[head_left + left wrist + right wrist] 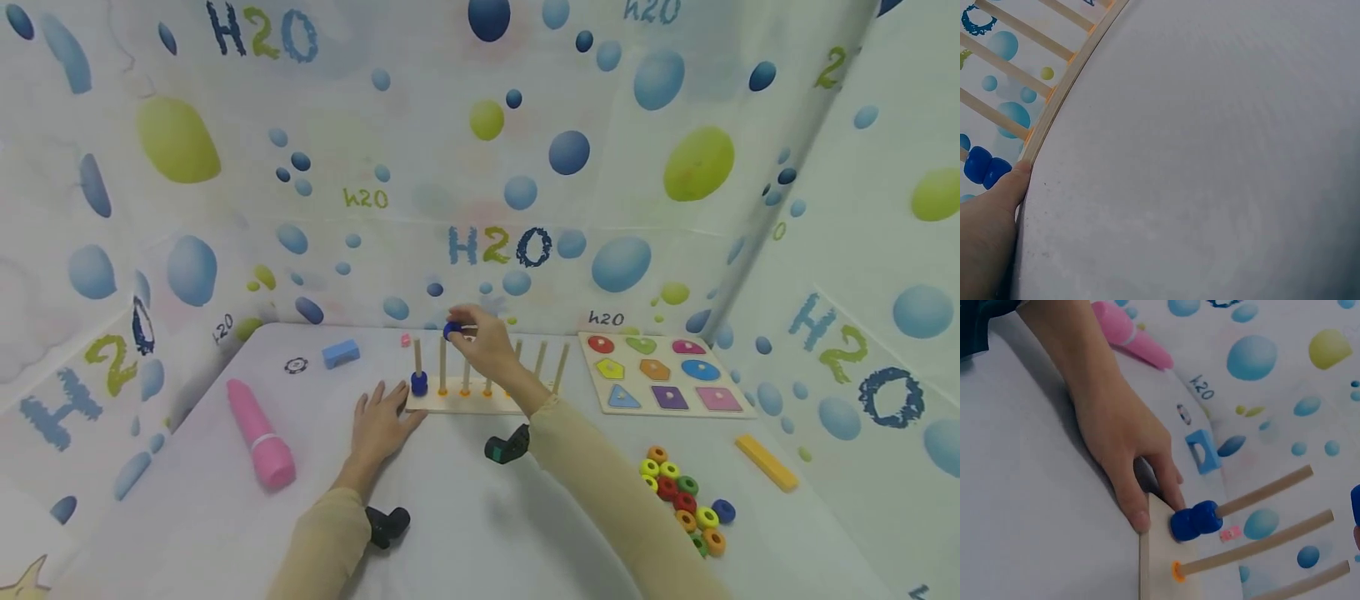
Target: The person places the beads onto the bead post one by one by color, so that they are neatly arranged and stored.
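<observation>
A wooden peg board point(457, 406) with several upright pegs stands toward the back of the table. Two blue beads point(419, 384) are stacked on its leftmost peg. My right hand point(483, 343) pinches another blue bead point(452, 330) between thumb and fingers, near the top of the second peg point(442, 362). At the right edge of the right wrist view, only part of that bead point(1356, 503) shows. My left hand point(378, 423) rests at the board's left end with fingers spread, its thumb point(1019, 178) against the front edge and its index finger beside the stacked beads.
Loose coloured beads point(685, 502) lie at the right, near a yellow block point(767, 462). Behind them is a shape puzzle board point(611, 396). To the left are a pink microphone-shaped toy point(258, 433), a blue block point(341, 353), a round chip point(296, 365) and a small pink piece point(406, 340).
</observation>
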A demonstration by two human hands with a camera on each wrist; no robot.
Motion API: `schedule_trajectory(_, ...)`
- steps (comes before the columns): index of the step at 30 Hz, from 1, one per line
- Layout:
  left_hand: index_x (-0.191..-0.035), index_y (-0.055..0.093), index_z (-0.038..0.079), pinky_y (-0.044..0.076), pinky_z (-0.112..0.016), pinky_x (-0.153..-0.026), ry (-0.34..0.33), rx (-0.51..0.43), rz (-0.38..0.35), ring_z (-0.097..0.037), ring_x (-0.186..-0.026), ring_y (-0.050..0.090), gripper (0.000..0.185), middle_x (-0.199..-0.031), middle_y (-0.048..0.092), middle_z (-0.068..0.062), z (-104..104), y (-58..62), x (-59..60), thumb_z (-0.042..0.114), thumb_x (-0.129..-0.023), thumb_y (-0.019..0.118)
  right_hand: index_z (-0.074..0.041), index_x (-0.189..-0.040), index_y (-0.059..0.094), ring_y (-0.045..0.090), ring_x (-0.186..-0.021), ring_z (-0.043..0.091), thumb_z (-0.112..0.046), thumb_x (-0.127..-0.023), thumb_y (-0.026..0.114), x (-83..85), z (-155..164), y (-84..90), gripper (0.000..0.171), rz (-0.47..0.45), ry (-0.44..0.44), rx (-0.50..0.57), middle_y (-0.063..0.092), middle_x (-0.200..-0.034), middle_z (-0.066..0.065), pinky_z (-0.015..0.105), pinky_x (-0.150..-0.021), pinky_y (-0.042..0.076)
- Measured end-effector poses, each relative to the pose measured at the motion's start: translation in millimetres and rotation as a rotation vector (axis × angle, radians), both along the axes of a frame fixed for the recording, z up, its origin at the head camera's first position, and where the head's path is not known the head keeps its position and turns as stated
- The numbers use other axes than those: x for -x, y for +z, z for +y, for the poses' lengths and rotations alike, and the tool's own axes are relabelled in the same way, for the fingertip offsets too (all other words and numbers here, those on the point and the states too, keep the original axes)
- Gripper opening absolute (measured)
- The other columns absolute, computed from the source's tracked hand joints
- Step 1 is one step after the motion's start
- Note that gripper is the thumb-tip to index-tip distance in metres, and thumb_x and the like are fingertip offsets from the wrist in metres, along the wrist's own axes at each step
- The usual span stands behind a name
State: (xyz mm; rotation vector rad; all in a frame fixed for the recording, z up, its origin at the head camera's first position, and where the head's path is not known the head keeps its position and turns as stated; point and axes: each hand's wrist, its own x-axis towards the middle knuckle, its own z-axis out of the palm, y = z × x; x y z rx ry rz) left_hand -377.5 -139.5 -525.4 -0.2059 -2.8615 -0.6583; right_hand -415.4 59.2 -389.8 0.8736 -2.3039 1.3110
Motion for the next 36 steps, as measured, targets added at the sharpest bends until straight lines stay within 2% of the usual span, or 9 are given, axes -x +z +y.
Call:
schedule_trajectory(9, -0.138, 0.047, 0.006, 0.006, -0.059, -0.111, 0.006, 0.004, -0.001, -0.04, -0.138, 0.021, 0.069, -0.144, 0.043, -0.011, -1.4, 2.7, -2.8, 0.051, -0.088, 0.059, 0.005, -0.122, 0.052, 0.064, -0.1, 0.022, 0.001, -0.089, 0.061, 8.6, -39.0, -1.5, 0.035, -0.034, 0.076, -0.108, 0.064, -0.113, 0.016, 0.014, -0.085, 0.048)
schedule_trajectory(18, -0.138, 0.047, 0.005, 0.008, -0.059, -0.111, -0.003, -0.003, 0.016, -0.04, -0.138, 0.022, 0.071, -0.143, 0.044, -0.011, 3.0, 4.7, -4.4, 0.053, -0.088, 0.058, 0.001, -0.123, 0.053, 0.064, -0.102, 0.021, -0.003, -0.091, 0.061, 13.1, -46.6, -4.0, 0.034, -0.057, 0.046, -0.177, 0.064, -0.116, 0.013, 0.019, -0.088, 0.049)
schedule_trajectory(23, -0.139, 0.046, 0.006, 0.007, -0.059, -0.112, 0.007, -0.003, 0.0, -0.039, -0.139, 0.021, 0.072, -0.144, 0.043, -0.01, 1.8, 4.4, -4.1, 0.054, -0.087, 0.058, 0.001, -0.123, 0.053, 0.062, -0.107, 0.02, -0.003, -0.09, 0.061, 13.5, -48.0, -3.3, 0.034, -0.035, 0.023, -0.194, 0.064, -0.117, 0.012, 0.016, -0.09, 0.047)
schedule_trajectory(30, -0.139, 0.047, 0.006, 0.008, -0.058, -0.112, 0.006, 0.015, 0.002, -0.039, -0.138, 0.021, 0.07, -0.144, 0.043, -0.01, 2.1, 1.8, -2.6, 0.053, -0.088, 0.057, 0.002, -0.123, 0.053, 0.062, -0.106, 0.023, -0.002, -0.09, 0.061, 9.4, -29.9, 0.4, 0.034, -0.03, 0.031, -0.139, 0.064, -0.115, 0.015, 0.017, -0.089, 0.047)
schedule_trajectory(36, -0.137, 0.048, 0.003, 0.009, -0.058, -0.111, -0.007, 0.013, 0.027, -0.041, -0.137, 0.023, 0.07, -0.143, 0.044, -0.011, 0.7, 1.6, -2.2, 0.052, -0.088, 0.057, 0.006, -0.118, 0.055, 0.063, -0.1, 0.024, 0.004, -0.087, 0.061, 14.1, 6.6, 4.4, 0.032, 0.062, 0.018, -0.082, 0.065, -0.108, 0.017, 0.018, -0.085, 0.05)
